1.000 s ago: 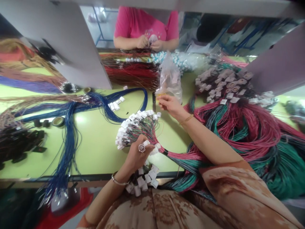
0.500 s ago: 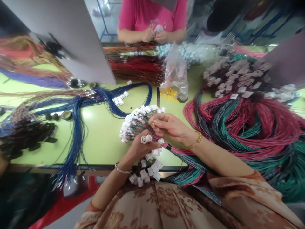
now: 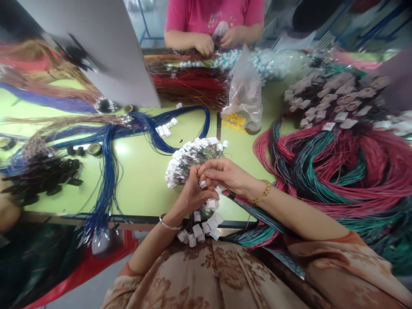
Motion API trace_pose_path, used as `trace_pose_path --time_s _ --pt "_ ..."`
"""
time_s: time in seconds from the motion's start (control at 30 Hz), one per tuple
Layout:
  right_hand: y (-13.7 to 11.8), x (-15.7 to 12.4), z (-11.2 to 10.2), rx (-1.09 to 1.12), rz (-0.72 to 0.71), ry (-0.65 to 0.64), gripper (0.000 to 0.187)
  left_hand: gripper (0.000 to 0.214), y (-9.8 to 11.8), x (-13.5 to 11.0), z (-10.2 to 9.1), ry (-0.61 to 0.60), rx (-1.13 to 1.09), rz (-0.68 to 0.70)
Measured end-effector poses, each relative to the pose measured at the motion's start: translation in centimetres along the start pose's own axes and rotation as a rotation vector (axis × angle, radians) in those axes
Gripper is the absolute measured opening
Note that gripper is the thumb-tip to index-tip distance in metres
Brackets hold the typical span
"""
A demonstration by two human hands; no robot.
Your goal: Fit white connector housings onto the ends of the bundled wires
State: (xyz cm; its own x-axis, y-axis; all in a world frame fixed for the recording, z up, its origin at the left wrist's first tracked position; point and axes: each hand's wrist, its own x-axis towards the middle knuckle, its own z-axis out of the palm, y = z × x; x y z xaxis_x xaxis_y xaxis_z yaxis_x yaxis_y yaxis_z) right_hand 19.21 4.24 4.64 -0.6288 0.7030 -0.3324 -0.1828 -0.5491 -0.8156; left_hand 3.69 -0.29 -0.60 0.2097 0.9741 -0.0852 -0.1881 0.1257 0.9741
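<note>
Yellow is seen at the fingertips of the right hand (image 3: pixel 229 175), where a small piece (image 3: pixel 202 176) is pinched, close against the left hand (image 3: pixel 192 192). By the left hand, closed and partly covered, a white plug (image 3: pixel 202 183) is gripped. Both hands are set over the near side of a fanned bunch of white plugs (image 3: pixel 186 155) on the desk (image 3: pixel 144 184), and more yellow pieces (image 3: pixel 234 122) are heaped at the near end of a clear bag (image 3: pixel 246 92). The step in hand is judged to be the meeting of piece and plug; careful lining-up and a steady left grip seem to be called for.
</note>
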Motion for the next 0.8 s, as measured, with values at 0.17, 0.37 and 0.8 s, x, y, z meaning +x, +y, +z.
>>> trace_pose_path --time_s 0.17,0.37,0.8 --pt "0.3 -0.3 0.0 0.077 -0.045 0.022 0.032 0.060 -0.4 -0.1 0.1 -0.007 0.103 0.132" --pt "0.3 -0.9 0.3 -0.145 -0.211 0.138 0.029 0.069 0.4 -0.1 0.4 -0.081 0.116 0.067" --pt "0.2 -3.1 1.5 -0.928 -0.578 0.181 0.006 0.075 -0.1 -0.8 0.0 0.102 0.314 -0.007"
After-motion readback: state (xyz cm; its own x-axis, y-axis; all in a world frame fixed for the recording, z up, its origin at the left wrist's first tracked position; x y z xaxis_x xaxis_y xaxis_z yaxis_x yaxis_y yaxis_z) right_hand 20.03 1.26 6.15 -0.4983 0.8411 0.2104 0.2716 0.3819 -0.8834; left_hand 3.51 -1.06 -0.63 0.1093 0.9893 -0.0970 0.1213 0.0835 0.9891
